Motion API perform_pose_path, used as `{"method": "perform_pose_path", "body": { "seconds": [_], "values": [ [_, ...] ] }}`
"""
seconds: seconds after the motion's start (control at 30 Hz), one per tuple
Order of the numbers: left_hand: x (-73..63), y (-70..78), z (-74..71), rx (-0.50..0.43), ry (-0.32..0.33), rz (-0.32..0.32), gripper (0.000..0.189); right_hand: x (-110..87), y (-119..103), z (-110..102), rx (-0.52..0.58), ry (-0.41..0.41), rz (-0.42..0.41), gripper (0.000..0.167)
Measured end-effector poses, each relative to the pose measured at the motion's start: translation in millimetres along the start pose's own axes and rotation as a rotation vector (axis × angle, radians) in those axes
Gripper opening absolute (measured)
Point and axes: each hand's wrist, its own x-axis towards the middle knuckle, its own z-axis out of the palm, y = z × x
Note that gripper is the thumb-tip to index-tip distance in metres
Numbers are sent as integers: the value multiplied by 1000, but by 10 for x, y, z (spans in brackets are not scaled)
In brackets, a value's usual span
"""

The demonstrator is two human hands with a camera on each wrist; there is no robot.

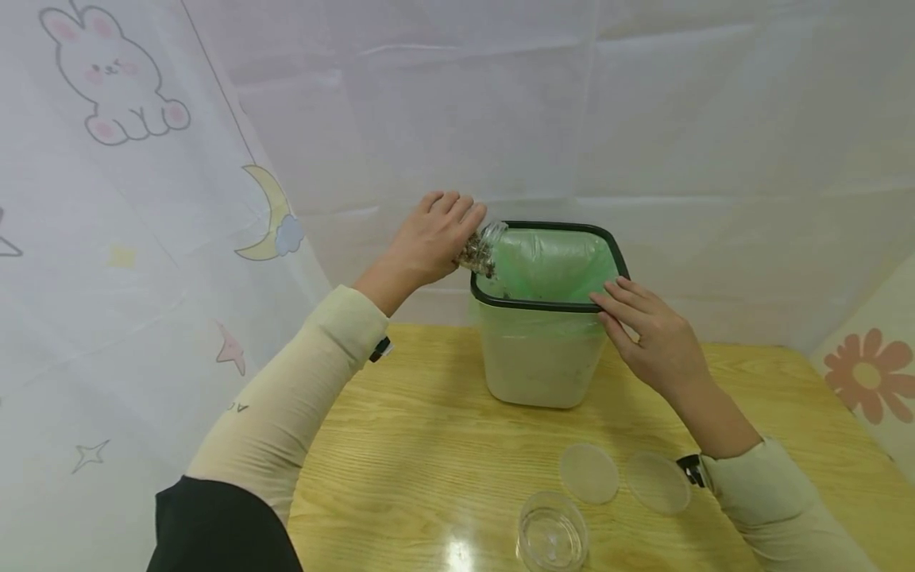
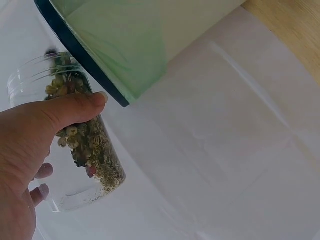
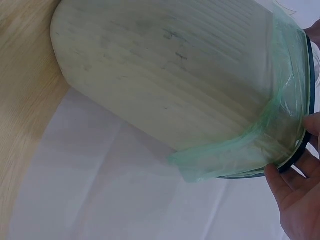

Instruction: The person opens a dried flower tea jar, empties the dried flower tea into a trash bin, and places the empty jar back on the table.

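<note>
My left hand (image 1: 432, 242) grips a clear plastic jar (image 1: 490, 238), tilted with its mouth over the left rim of a trash bin (image 1: 539, 369). Dried flower buds and small loose bits (image 2: 87, 142) lie along the jar's lower side in the left wrist view, some at its mouth. The pale bin has a dark rim and a green bag (image 1: 554, 262) folded over its edge. At the bin's front right corner, my right hand (image 1: 654, 338) holds the rim, with fingers on both sides of it in the right wrist view.
The bin stands on a wooden table (image 1: 400, 445) near a white printed cloth (image 1: 443, 103) behind. Closer to me are a clear round container (image 1: 552, 540) and two translucent round lids (image 1: 589, 473), lying side by side.
</note>
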Motion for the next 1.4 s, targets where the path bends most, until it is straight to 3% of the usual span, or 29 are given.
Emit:
{"method": "perform_pose_path", "body": {
  "seconds": [0.93, 1.4],
  "values": [
    [20, 14, 20, 20, 14, 4, 78, -6, 21, -13, -1, 5, -6, 40],
    [19, 32, 46, 35, 85, 23, 58, -1, 24, -1, -3, 15, -30, 40]
  ]
}}
